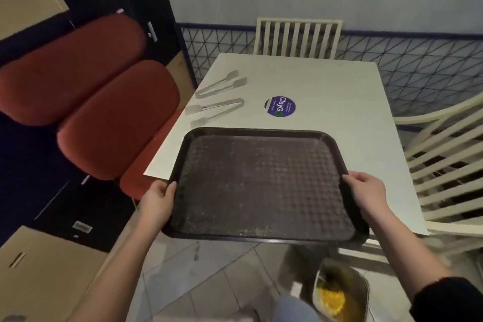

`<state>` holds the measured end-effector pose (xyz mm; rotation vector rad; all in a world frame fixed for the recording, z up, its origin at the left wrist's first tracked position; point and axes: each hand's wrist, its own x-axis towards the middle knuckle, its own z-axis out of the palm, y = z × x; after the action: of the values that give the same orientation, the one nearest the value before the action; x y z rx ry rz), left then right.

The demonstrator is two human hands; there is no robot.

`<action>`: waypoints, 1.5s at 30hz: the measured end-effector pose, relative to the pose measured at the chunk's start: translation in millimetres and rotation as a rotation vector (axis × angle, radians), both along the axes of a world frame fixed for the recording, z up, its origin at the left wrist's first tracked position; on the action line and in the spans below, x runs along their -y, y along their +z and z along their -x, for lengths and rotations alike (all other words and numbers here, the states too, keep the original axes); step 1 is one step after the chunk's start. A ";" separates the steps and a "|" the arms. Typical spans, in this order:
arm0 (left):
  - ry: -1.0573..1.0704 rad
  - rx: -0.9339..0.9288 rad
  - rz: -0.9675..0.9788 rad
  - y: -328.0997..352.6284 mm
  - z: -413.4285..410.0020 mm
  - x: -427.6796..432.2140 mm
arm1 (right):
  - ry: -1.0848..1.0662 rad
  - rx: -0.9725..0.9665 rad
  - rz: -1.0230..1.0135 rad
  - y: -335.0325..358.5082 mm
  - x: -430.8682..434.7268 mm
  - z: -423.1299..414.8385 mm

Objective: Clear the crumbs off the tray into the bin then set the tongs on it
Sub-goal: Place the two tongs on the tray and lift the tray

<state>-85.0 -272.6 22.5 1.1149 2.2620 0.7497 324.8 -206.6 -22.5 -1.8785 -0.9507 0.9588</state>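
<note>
A café or canteen corner; red bench (91,86) beside a white table (326,81) bearing a branded sticker (280,106); slatted chairs (298,35); tiled floor (209,282); a plastic serving tray (261,183).

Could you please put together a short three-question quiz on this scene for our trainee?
1. True or false: the left hand and the right hand both grip the tray.
2. The near tongs and the far tongs lie: A on the tray, B on the table, C on a chair.
3. Fill in: the bin holds something ___ in colour.

Key: 1 true; 2 B; 3 yellow.
</note>
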 end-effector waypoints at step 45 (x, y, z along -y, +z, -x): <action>-0.390 -0.372 0.049 -51.6 2.4 -309.9 | 0.421 0.582 -0.218 -17.2 -214.4 125.2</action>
<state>-87.4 37.3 -29.1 1.7194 2.2246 0.3484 199.6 7.8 -39.7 -1.8319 -1.7736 0.4981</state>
